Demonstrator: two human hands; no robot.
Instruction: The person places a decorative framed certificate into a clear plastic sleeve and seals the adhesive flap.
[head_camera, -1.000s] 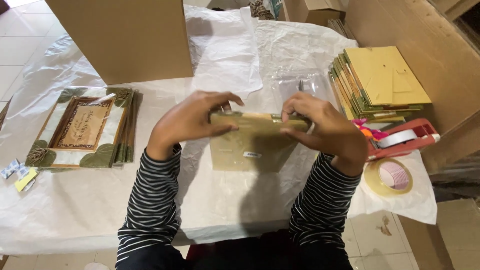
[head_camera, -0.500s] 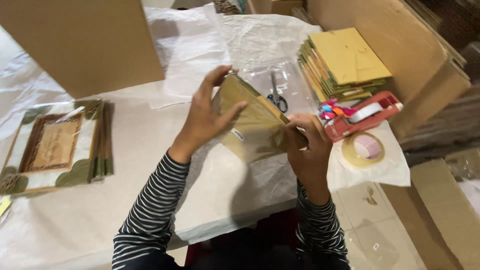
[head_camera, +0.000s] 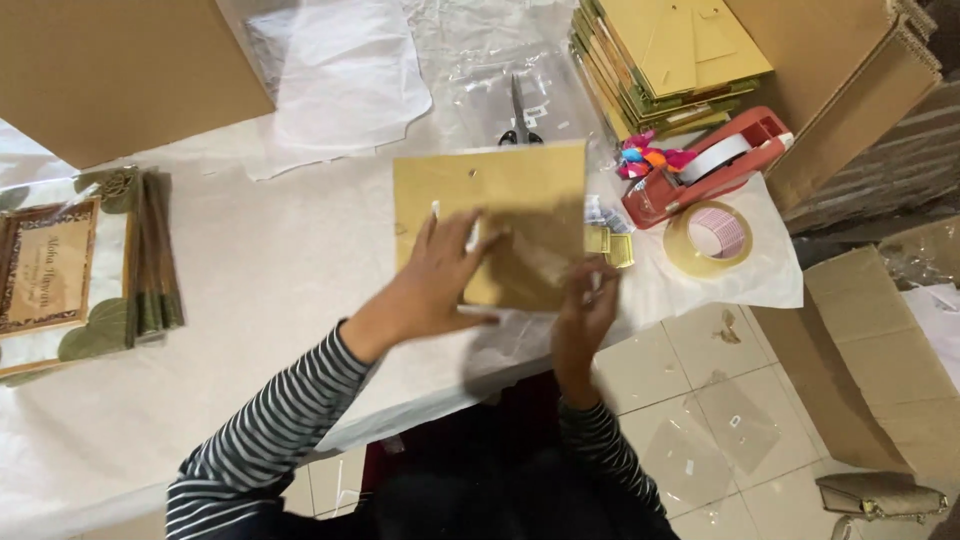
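Observation:
A flat gold card board (head_camera: 500, 200) with a small hole near its top lies on the white-covered table (head_camera: 250, 290). My left hand (head_camera: 440, 280) presses flat on its lower left part, fingers spread. At the board's lower right corner, near the table's front edge, my right hand (head_camera: 585, 310) grips the board. Both sleeves are black-and-white striped.
A stack of gold boards (head_camera: 670, 60) sits at the back right, with a red tape dispenser (head_camera: 710, 165) and a tape roll (head_camera: 710, 238) nearby. Scissors (head_camera: 518, 115) lie on clear plastic. Framed pictures (head_camera: 70, 270) stack at the left. Cardboard boxes (head_camera: 120, 70) stand behind.
The gold board, held tilted above the table before, now lies flat on it. My left hand has come down onto it, and the view has swung to the right.

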